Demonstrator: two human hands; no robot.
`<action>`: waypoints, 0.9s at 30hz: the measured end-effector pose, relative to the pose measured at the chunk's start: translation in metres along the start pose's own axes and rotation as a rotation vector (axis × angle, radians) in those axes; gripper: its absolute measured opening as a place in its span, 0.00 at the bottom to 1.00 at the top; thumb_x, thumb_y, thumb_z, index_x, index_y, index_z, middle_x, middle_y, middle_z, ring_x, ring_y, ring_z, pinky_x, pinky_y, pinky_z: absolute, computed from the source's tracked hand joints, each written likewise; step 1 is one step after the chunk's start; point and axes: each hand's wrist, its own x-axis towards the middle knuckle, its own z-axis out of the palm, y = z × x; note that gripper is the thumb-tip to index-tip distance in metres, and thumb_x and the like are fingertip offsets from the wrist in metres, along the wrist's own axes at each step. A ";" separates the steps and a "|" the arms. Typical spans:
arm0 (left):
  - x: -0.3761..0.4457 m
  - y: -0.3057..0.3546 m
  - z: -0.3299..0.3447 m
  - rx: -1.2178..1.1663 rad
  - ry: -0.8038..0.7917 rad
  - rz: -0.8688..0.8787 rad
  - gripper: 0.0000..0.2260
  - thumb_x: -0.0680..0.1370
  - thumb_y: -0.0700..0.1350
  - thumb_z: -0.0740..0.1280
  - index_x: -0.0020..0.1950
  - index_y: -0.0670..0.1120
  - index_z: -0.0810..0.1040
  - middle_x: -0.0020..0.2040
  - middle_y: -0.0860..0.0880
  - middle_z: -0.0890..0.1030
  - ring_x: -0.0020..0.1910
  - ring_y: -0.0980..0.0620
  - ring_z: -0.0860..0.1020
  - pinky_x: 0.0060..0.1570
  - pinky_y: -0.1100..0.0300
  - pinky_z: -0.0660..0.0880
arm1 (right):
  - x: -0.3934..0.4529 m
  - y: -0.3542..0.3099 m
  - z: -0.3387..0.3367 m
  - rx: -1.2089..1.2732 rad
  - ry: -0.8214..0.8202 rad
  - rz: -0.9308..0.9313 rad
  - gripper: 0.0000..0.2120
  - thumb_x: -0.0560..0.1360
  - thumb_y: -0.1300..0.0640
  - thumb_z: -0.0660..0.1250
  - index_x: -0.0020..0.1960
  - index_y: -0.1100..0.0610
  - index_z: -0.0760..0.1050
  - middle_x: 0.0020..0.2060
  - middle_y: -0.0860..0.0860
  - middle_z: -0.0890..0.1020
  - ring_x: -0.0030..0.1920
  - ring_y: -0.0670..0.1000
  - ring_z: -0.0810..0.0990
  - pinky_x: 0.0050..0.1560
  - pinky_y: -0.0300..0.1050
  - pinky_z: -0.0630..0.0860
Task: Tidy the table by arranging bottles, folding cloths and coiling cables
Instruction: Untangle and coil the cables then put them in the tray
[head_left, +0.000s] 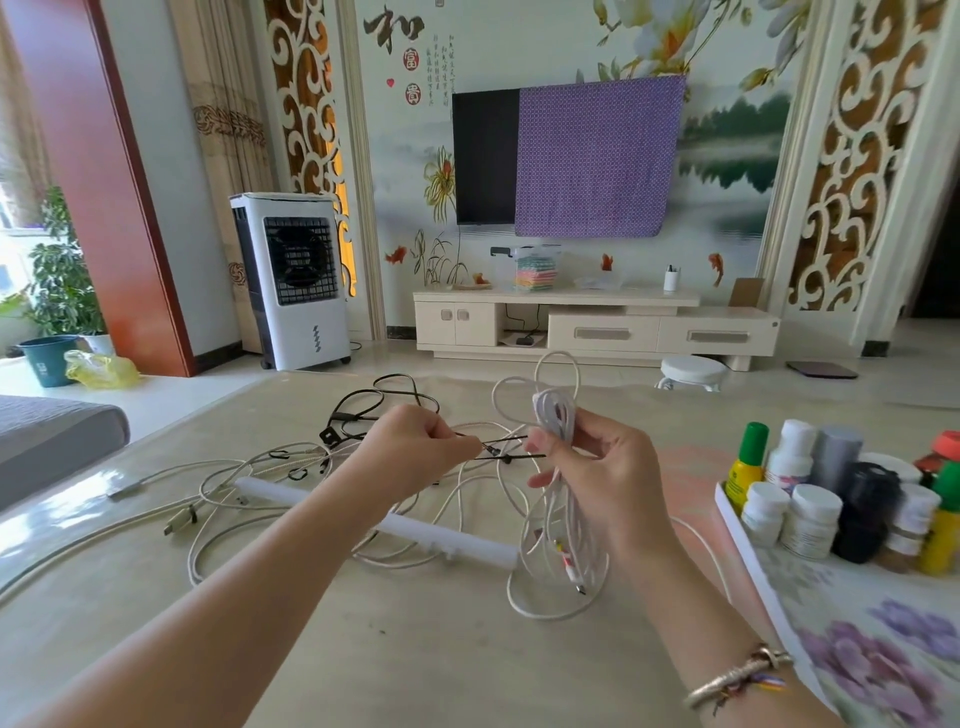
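Note:
My right hand (597, 467) grips a bundle of looped white cable (556, 415) held upright above the table, its loops hanging down to the tabletop. My left hand (415, 447) pinches a thin black cable tie (504, 449) that stretches across to the bundle. Loose white cables (249, 488) and a black cable (384, 400) lie tangled on the table behind my hands. Several bottles (810, 499) stand grouped at the right.
A white plastic bar (441, 538) lies across the cables. The bottles stand on a white flowered tray (748, 551) at the right edge. A grey cushion (47, 436) sits at the left. Beyond the table are an air cooler (296, 280), a TV cabinet and a stool.

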 end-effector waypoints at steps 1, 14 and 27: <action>0.000 -0.001 0.000 0.013 -0.014 -0.006 0.11 0.72 0.48 0.71 0.38 0.45 0.72 0.25 0.55 0.69 0.24 0.57 0.65 0.27 0.67 0.64 | 0.000 -0.001 0.002 0.085 -0.023 0.033 0.07 0.70 0.61 0.74 0.42 0.50 0.83 0.34 0.50 0.85 0.28 0.50 0.82 0.33 0.42 0.78; -0.017 0.011 0.013 -0.457 -0.445 -0.075 0.04 0.76 0.38 0.67 0.44 0.45 0.79 0.40 0.48 0.77 0.37 0.53 0.73 0.40 0.63 0.69 | -0.004 0.002 0.004 0.354 -0.104 0.205 0.09 0.69 0.55 0.74 0.36 0.56 0.76 0.22 0.42 0.74 0.23 0.38 0.71 0.27 0.27 0.68; -0.020 0.000 0.015 0.158 -0.518 0.306 0.27 0.65 0.68 0.68 0.55 0.51 0.78 0.47 0.51 0.82 0.45 0.55 0.80 0.56 0.56 0.75 | 0.008 0.012 -0.005 0.278 0.022 0.232 0.10 0.67 0.50 0.75 0.35 0.52 0.76 0.27 0.46 0.78 0.27 0.44 0.74 0.29 0.34 0.68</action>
